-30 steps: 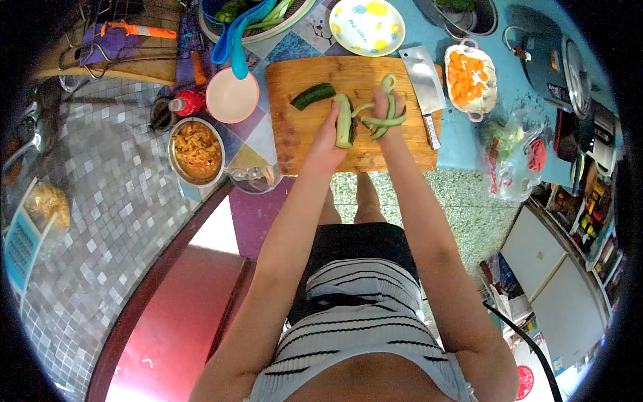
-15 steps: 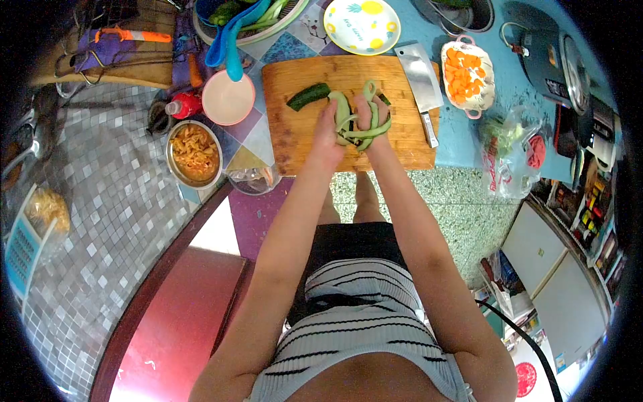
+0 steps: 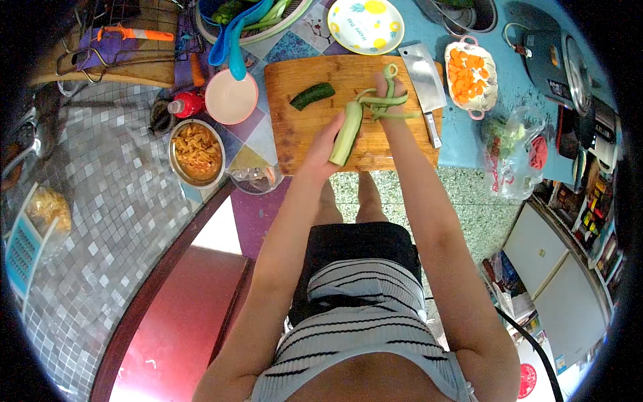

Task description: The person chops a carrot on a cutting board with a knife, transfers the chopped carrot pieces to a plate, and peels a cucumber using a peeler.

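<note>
My left hand (image 3: 328, 142) is closed around a mostly peeled cucumber (image 3: 346, 137), its pale flesh facing up and some dark skin along one side. My right hand (image 3: 395, 100), just to its right, is closed on curling green strips of peel (image 3: 385, 102). One strip rises into a small loop above the fingers. Whether a tool is among the strips I cannot tell. Both hands are over the wooden cutting board (image 3: 288, 137). An unpeeled piece of cucumber (image 3: 313, 96) lies on the board at the left. The cleaver (image 3: 423, 77) rests along the board's right edge, beside my right hand.
Right of the board stands a dish of orange slices (image 3: 468, 74), and a plastic bag (image 3: 512, 157) lies near the counter edge. A patterned plate (image 3: 366, 27) is behind the board. To the left are a pink-rimmed bowl (image 3: 231, 98) and a metal bowl of food (image 3: 196, 154).
My hands have moved apart. The right hand has carried the green strips to the right and away from me, and the peeled cucumber now shows plainly in my left hand.
</note>
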`<move>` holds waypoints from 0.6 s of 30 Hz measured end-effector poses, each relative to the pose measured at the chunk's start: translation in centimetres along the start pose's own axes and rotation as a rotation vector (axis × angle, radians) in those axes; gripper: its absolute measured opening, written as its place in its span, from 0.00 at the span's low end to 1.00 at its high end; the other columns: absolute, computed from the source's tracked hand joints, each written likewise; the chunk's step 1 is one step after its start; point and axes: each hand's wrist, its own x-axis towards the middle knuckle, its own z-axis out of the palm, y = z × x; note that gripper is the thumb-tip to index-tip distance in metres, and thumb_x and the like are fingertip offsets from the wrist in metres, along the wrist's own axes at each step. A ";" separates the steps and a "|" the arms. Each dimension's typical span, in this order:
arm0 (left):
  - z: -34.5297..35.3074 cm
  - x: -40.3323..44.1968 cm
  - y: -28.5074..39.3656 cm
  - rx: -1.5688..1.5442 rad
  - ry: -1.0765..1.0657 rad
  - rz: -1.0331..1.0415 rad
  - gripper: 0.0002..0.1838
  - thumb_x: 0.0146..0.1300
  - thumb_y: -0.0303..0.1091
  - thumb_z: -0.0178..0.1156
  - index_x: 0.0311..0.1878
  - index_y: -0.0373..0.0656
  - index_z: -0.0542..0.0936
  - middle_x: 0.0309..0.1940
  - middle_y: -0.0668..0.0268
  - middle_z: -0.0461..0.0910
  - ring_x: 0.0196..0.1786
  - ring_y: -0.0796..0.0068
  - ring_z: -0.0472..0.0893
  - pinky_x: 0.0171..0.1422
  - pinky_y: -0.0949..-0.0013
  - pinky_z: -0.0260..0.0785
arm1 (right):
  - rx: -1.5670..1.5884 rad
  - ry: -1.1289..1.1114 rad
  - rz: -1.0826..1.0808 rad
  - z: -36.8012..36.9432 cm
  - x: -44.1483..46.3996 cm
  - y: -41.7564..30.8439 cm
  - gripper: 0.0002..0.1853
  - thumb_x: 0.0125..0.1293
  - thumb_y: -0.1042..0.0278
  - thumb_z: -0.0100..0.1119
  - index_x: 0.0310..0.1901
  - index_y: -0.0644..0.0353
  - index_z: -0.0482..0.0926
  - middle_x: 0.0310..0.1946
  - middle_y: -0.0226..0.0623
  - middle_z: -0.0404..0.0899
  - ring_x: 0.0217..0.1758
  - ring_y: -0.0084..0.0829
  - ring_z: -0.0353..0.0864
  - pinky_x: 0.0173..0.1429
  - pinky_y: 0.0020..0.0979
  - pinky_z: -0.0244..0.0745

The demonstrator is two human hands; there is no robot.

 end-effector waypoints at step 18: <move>0.3 4.6 -1.0 -0.390 0.158 0.089 0.16 0.65 0.44 0.51 0.50 0.44 0.72 0.37 0.66 0.74 0.40 0.72 0.75 0.43 0.68 0.70 | 1.075 0.034 0.710 -3.0 -4.0 -8.0 0.09 0.62 0.63 0.52 0.36 0.60 0.71 0.30 0.33 0.74 0.31 0.26 0.72 0.34 0.28 0.68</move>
